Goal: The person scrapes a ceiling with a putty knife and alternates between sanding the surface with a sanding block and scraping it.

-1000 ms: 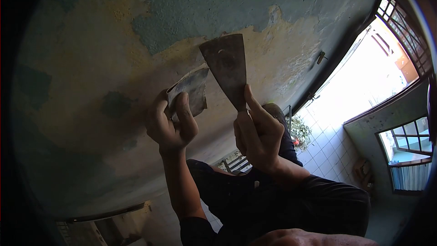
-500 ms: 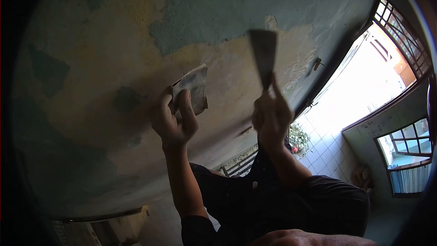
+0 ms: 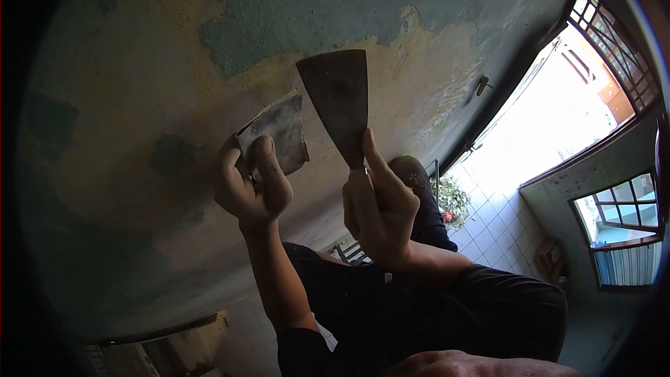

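Observation:
My left hand pinches a folded, smudged grey piece of sandpaper, the thumb across its front and the fingers behind it. Just to the right, my right hand grips a putty knife with its wide dark blade pointing up. My right index finger lies stretched along the blade's lower edge, while the handle is hidden in my fist. Behind both hands is the wall, where blue-green paint has peeled around a large bare yellowish patch. In this view, the blade tip overlaps the edge of the remaining paint.
A bright doorway opens at the right, with a latch near it. Below lie white floor tiles and a leafy plant with a red spot. A paned window is at far right. My dark-clothed legs fill the lower middle.
My right hand has moved left with the putty knife, whose blade now shows broad and sharp next to the sandpaper. My left hand has shifted slightly left with the sandpaper.

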Demonstrator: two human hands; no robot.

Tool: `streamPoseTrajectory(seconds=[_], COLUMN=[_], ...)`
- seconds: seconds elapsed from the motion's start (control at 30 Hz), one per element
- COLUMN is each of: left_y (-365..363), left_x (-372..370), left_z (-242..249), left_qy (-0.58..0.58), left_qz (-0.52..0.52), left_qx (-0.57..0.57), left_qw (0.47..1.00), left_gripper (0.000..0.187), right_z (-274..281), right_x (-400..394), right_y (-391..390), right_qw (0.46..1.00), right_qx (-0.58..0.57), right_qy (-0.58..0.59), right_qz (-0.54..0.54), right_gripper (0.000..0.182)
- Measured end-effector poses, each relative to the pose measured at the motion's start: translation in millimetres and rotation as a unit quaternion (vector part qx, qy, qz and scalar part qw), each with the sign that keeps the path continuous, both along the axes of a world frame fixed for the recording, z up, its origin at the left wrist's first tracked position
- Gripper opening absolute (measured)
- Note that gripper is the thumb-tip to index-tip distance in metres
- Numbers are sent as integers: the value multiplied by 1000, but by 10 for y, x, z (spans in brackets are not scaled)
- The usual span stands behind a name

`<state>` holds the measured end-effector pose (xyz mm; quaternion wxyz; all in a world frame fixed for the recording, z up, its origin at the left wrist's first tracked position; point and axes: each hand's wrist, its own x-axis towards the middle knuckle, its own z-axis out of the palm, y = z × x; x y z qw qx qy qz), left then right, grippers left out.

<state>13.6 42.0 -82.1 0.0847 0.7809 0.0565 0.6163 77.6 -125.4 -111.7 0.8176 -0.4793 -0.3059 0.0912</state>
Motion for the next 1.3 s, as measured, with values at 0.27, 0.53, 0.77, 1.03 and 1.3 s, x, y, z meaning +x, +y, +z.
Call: streamPoseTrajectory(seconds=[0.27, 0.53, 0.77, 1.03, 1.3], left_y=[-8, 38, 23, -3, -89], left_x=[-17, -6, -27, -20, -3], left_z=[7, -37, 2, 19, 101], left_qy=[8, -19, -4, 4, 19], left_qz=[6, -5, 13, 17, -5], left_qx=[7, 24, 33, 18, -48], left_qw=[1000, 1000, 999, 1000, 999], left_gripper=[27, 27, 28, 28, 28], right_z=[92, 159, 172, 159, 102], right_x=[-128, -140, -141, -171, 286], right_y=[-15, -44, -1, 94, 133], right_qw=[999, 997, 998, 1000, 987], right_qx=[-2, 1, 16, 6, 133], right_qy=[34, 55, 49, 6, 69], right_qz=[24, 46, 45, 13, 64], right_gripper=[51, 48, 50, 49, 52])
